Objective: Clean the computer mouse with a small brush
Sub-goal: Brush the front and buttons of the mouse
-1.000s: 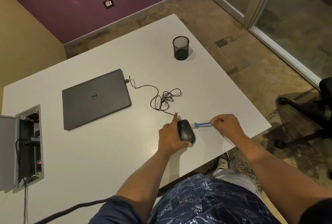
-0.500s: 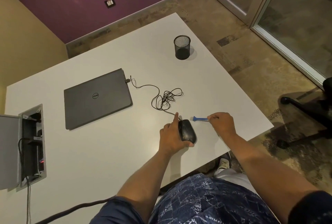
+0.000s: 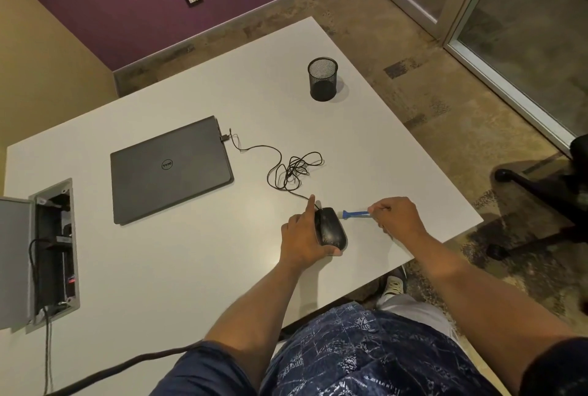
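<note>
A black wired computer mouse [image 3: 331,229] lies on the white table [image 3: 191,268] near its front right edge. My left hand [image 3: 302,236] grips the mouse from its left side, index finger stretched along the front and thumb at the rear. My right hand [image 3: 397,220] pinches the handle of a small blue brush [image 3: 354,213], which lies level and points left. Its pale bristle tip touches the mouse's right front side. The mouse cable [image 3: 292,170] runs in a loose tangle to the laptop.
A closed dark grey laptop [image 3: 168,170] lies at the middle left. A black mesh pen cup [image 3: 322,79] stands far right. An open cable hatch [image 3: 54,252] sits in the table's left side. An office chair base [image 3: 547,198] stands on the floor at right.
My right hand has carried the brush up and to the left until its tip meets the mouse's right front side. My left hand and the mouse have stayed in place.
</note>
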`<state>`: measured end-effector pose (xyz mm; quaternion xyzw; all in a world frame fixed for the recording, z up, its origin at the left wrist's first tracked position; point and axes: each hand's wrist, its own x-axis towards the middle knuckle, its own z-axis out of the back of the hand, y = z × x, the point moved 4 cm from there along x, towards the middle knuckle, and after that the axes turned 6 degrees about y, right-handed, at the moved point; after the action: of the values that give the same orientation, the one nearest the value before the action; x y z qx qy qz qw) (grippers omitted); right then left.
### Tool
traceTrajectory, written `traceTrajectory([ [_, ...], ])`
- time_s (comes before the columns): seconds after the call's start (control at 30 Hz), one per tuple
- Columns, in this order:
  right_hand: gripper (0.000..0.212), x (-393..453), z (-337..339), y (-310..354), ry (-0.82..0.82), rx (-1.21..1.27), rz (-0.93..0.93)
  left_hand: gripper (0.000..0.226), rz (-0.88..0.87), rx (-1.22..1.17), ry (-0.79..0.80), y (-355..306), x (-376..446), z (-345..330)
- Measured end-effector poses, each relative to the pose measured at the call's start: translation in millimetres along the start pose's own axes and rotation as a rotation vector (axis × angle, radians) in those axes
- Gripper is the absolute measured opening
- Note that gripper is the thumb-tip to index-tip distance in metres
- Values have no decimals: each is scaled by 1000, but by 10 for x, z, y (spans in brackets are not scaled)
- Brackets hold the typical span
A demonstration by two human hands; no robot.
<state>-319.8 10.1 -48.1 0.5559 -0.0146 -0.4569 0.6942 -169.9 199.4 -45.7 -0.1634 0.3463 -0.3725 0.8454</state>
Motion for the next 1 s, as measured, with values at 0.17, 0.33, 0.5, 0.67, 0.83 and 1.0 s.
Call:
traceTrajectory([
  [0.17, 11, 40, 95, -10, -47, 133, -12, 148, -2, 7, -4, 3, 0, 2],
  [0.33, 13, 59, -106, 24, 84, 81, -62, 147, -12, 4, -5, 3, 1, -2],
  [0.5, 18, 60, -73, 25, 161, -30, -23, 146, -25, 12, -9, 7, 1, 2],
  [0.67, 14, 103, -26, 81, 184, -87, 26, 142, -37, 6, -9, 3, -1, 4],
  [0.83, 12, 152, 102, 22, 377, -190, 18, 145, -27, 16, 2, 15, 6, -3],
  [1.0, 12, 143, 135, -102, 287, -21, 16, 145, -34, 21, -9, 12, 5, 3],
])
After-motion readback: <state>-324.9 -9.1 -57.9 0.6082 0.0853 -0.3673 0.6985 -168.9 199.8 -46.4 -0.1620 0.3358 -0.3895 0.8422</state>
